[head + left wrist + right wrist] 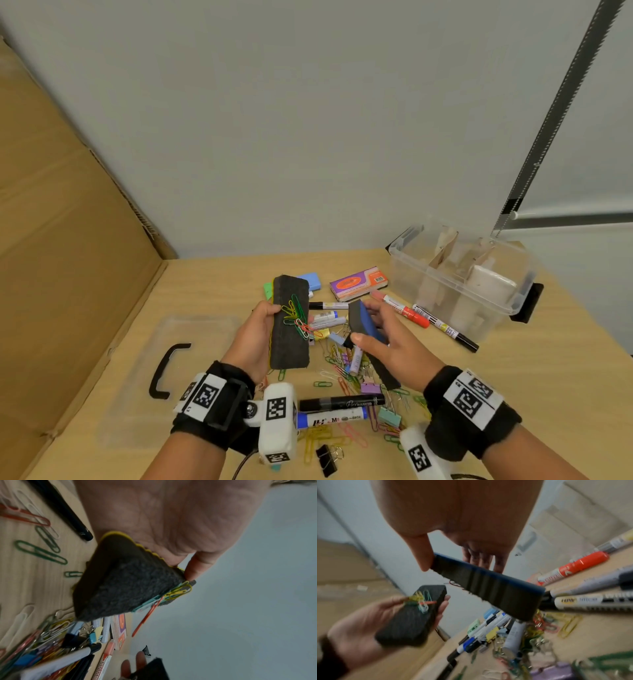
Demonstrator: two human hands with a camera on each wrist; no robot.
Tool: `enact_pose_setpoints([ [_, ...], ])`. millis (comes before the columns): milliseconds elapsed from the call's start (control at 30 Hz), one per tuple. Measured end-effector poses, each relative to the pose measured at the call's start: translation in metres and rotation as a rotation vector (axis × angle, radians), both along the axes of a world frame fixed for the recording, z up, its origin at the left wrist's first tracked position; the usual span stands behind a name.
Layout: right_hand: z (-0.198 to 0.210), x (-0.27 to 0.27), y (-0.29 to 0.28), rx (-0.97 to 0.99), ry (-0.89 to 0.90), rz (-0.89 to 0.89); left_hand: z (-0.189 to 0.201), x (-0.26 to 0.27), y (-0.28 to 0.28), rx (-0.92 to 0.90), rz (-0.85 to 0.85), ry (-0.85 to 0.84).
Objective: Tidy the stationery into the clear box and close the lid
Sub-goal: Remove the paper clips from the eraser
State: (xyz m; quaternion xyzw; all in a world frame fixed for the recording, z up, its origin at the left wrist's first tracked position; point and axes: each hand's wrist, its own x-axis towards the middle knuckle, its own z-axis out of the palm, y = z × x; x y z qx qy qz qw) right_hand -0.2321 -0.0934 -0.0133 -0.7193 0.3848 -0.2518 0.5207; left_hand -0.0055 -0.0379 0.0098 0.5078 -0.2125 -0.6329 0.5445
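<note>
My left hand [255, 337] grips a long black felt eraser [289, 339] with a yellow back, raised above the table; several coloured paper clips [296, 317] cling to its felt face. In the left wrist view the felt eraser [123, 582] fills the middle, paper clips [178, 591] at its far end. My right hand [380, 337] holds a smaller blue-backed eraser [364, 323] between thumb and fingers; the right wrist view shows that blue-backed eraser [488, 586] in front of the felt eraser [414, 615]. The clear box [459, 277] stands open at the back right.
The clear lid [164, 380] with a black handle lies flat at the left. Markers [404, 310], paper clips [342, 373], binder clips and a sticky-note pack [358, 282] are scattered between my hands and the box. Cardboard [61, 240] leans at the left. A wall stands behind the table.
</note>
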Motion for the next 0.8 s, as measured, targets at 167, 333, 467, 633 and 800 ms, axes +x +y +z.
enact_pose_setpoints([
  [167,0.007,0.012,0.009,-0.493,0.362,0.168,-0.002,0.004,-0.007,0.007,-0.003,-0.03],
  [333,0.014,0.028,0.017,-0.608,0.398,0.265,-0.002,0.006,-0.013,-0.041,-0.034,-0.042],
  [467,0.015,0.045,0.02,-0.645,0.339,0.298,-0.002,0.007,-0.016,-0.06,-0.041,-0.028],
  [633,0.008,0.044,0.022,-0.721,0.389,0.33,-0.003,0.011,-0.023,-0.069,-0.011,0.048],
  [800,0.006,0.034,0.023,-0.76,0.417,0.346,-0.008,0.016,-0.022,-0.113,0.002,0.095],
])
